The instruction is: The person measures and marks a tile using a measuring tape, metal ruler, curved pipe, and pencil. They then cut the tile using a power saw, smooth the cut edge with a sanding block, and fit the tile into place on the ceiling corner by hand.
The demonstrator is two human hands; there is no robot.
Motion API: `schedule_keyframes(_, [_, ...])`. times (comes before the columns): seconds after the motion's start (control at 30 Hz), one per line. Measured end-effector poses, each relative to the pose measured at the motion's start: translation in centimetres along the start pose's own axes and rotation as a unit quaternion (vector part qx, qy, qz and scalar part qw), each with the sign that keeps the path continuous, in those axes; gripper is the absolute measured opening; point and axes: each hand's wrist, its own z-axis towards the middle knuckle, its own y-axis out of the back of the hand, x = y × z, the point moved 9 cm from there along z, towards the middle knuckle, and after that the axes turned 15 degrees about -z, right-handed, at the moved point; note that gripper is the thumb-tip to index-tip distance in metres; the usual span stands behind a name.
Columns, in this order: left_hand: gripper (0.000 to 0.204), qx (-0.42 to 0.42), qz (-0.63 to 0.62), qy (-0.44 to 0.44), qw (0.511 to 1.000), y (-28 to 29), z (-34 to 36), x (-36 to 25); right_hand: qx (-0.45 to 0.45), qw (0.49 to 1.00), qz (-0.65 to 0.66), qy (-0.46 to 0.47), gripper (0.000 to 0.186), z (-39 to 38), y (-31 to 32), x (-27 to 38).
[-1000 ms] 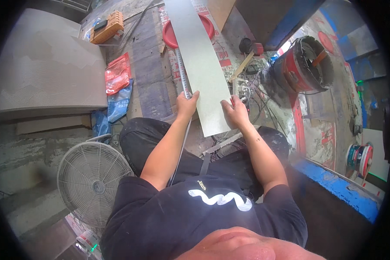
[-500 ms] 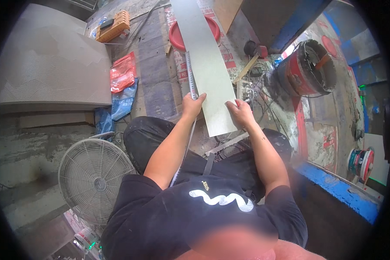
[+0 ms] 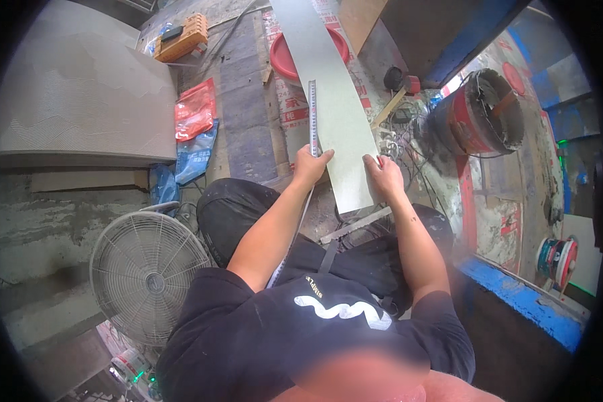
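Observation:
A long pale flat strip (image 3: 342, 134), which looks like tile or board, runs away from me above my lap. My left hand (image 3: 308, 166) is closed on a tape measure blade (image 3: 313, 110), its thumb reaching the strip's left edge. The blade's far end lies along that edge, and its lower part trails down past my left forearm. On the opposite edge, near the close end, my right hand (image 3: 385, 177) grips the strip with its thumb on top. A small red thing shows at those fingers, too little of it to name.
Beneath the strip's far part is a red basin (image 3: 285, 59). A mortar-smeared bucket (image 3: 469, 117) stands right, near cables and a power strip (image 3: 387, 144). To my left are a round fan (image 3: 155, 281), red and blue bags (image 3: 194, 114) and an orange case (image 3: 183, 39).
The view has shifted slightly, so things sit a little further right. The tape's far end has come from beside the strip's left edge to slightly over it. Both hands keep their grip.

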Motion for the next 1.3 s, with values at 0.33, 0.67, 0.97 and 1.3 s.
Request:
schedule_keyframes(0.33, [0.033, -0.005, -0.003, -0.018, 1.000, -0.1, 0.6, 0.5, 0.040, 0.997, 0.060, 0.008, 0.061, 0.6, -0.7, -0.1])
schedule_keyframes(0.67, [0.033, 0.002, -0.029, -0.031, 0.999, -0.4, 0.5, 0.5, 0.083, 0.994, 0.064, 0.002, 0.064, 0.7, -1.1, -0.3])
schedule_keyframes(0.97, [0.032, 0.006, -0.037, -0.017, 0.999, -0.4, 0.2, 0.0, 0.086, 0.994, 0.073, 0.004, 0.059, 0.3, -0.1, 0.7])
schedule_keyframes(1.3, [0.030, -0.008, -0.032, -0.037, 0.999, 0.0, 0.5, 0.6, 0.084, 0.993, 0.080, 0.008, 0.054, -0.3, 1.0, 1.8])
